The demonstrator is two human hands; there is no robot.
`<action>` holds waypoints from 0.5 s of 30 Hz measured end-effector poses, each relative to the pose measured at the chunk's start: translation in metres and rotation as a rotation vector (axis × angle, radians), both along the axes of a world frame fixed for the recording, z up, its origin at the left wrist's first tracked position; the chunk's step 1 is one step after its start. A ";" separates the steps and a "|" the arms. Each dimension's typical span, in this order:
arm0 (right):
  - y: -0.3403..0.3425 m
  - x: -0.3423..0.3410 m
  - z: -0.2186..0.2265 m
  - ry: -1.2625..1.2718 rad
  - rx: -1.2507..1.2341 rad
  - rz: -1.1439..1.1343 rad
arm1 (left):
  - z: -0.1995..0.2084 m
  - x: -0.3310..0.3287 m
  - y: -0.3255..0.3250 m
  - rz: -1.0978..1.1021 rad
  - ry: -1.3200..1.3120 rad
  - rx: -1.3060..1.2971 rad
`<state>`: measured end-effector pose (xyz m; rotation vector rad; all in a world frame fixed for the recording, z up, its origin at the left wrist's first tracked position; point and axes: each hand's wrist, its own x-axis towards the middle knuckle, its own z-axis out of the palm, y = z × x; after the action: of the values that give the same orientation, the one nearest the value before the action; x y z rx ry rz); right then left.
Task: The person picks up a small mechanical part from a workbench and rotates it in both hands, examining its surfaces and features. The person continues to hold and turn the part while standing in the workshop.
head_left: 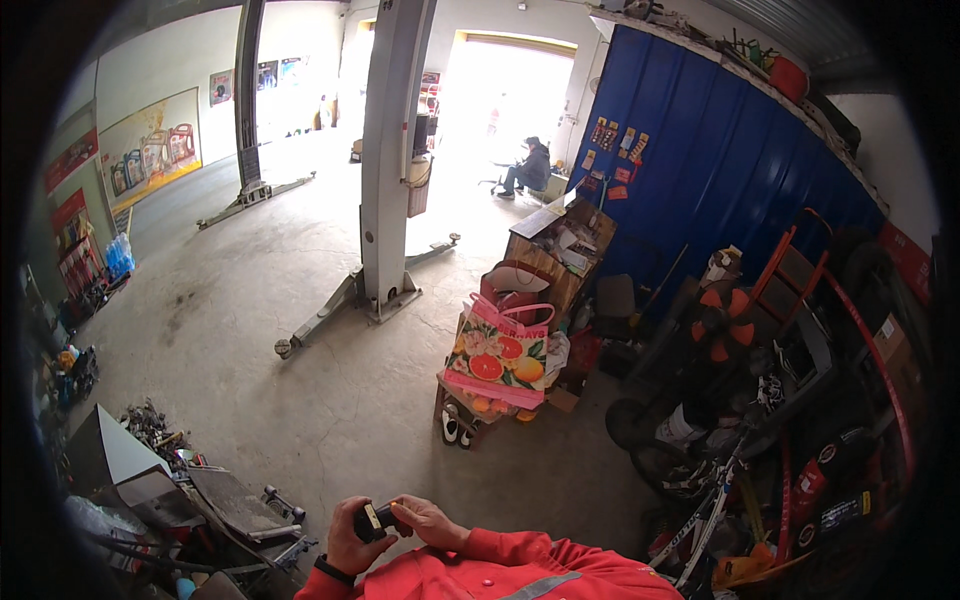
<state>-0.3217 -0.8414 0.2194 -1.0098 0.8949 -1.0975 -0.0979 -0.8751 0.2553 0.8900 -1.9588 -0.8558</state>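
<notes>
In a vehicle workshop, a person in a red jacket holds a small black device (pixel 372 520) close to the chest at the bottom of the frame, gripped by both hands at once. The left hand (pixel 350 540), a dark band at its wrist, wraps the device from the left and below, its fingers closed around the body; the right hand (pixel 428 522) comes in from the right, its fingers curled narrow over the device's right end. The device lies between the two hands, its long axis running roughly left to right with the right end tipped slightly up, and a pale patch shows on its upper face. The left hand carries more of the body, so it sits the nearer of the two; the right touches only one end. What the device is cannot be told at this size. Just left of the hands lies a heap of metal parts and tools (pixel 215 500). Well ahead on the concrete floor (pixel 300 360) stand a grey lift post (pixel 385 180) and a pink fruit-printed bag (pixel 497 358), with a bicycle (pixel 720 480) to the right.
</notes>
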 end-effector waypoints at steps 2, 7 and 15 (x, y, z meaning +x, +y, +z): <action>0.000 0.000 -0.004 0.008 -0.012 -0.003 | -0.003 -0.001 0.000 -0.003 0.012 0.050; -0.001 -0.001 -0.006 -0.009 0.076 -0.009 | -0.005 -0.002 0.002 0.013 0.021 0.123; 0.005 -0.001 0.022 0.294 -0.253 -0.076 | -0.020 -0.003 0.008 0.014 0.308 0.557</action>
<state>-0.3223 -0.8361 0.2417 -1.3813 1.0536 -1.1644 -0.1011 -0.8669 0.2356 1.0059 -1.4646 -1.4750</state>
